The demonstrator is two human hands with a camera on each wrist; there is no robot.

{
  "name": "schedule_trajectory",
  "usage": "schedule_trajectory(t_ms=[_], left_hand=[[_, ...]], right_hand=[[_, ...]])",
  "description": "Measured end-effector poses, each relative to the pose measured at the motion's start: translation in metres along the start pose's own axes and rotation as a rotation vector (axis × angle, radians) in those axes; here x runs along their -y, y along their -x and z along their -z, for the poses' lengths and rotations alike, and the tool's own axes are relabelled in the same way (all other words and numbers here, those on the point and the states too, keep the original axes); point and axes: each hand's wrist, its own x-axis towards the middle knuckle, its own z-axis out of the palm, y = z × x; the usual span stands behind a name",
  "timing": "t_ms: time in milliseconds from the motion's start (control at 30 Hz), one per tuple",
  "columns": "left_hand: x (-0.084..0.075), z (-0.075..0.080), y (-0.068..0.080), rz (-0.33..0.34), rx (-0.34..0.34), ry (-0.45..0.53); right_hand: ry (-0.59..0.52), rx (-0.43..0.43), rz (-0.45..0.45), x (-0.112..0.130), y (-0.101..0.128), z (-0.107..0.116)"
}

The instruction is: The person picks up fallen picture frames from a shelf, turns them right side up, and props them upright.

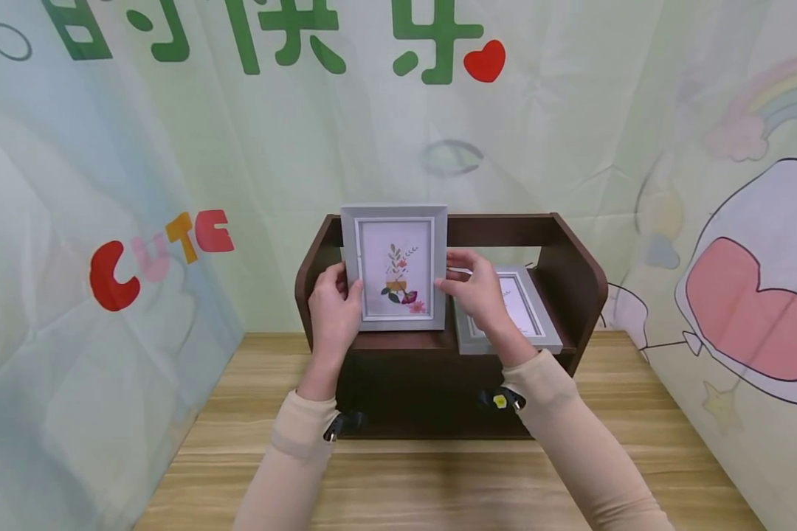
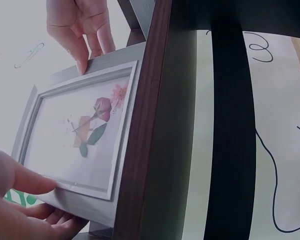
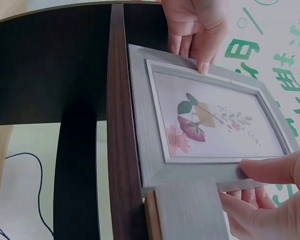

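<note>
Grey-framed and upright, a pressed-flower picture frame (image 1: 395, 267) stands at the left end of a dark wooden shelf (image 1: 574, 276), its lower edge on the shelf board and its top rising above the shelf's back rail. A person holds it from both sides: the left hand (image 1: 333, 310) wraps the frame's left edge with the thumb across the front moulding, and the right hand (image 1: 476, 289) pinches the right edge, fingers behind and thumb in front, as both wrist views confirm. Neither hand is loose or empty; each grips the frame. Just beside it, toward the right end of the shelf, a second grey frame (image 1: 528, 317) lies flat on the board, partly hidden behind the right hand and overhanging the shelf's front edge a little. The shelf sits toward the back edge of a pale wooden table (image 1: 432, 479), against a printed fabric backdrop (image 1: 139, 147) with green characters and a red heart. Judging by its look, the upright frame is light and rigid, with a clear glazed front that would likely smudge or crack if pressed; its smooth moulding may slip under a weak pinch. The side edges, where the hands now sit, seem the sound place to hold it, keeping fingers off the pane.
</note>
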Motion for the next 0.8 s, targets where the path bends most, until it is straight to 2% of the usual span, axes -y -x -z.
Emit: schedule_trajectory(t_ms=[233, 567, 800], left_hand=[[0.002, 0.0, 0.001, 0.012, 0.021, 0.023], [0.007, -0.002, 0.005, -0.038, 0.0, 0.044], [0.013, -0.003, 0.008, -0.085, -0.025, 0.026]], right_hand=[[-0.009, -0.015, 0.002, 0.001, 0.002, -0.002], [-0.022, -0.045, 0.048, -0.002, 0.002, -0.004], [0.04, -0.088, 0.131, -0.008, -0.003, -0.004]])
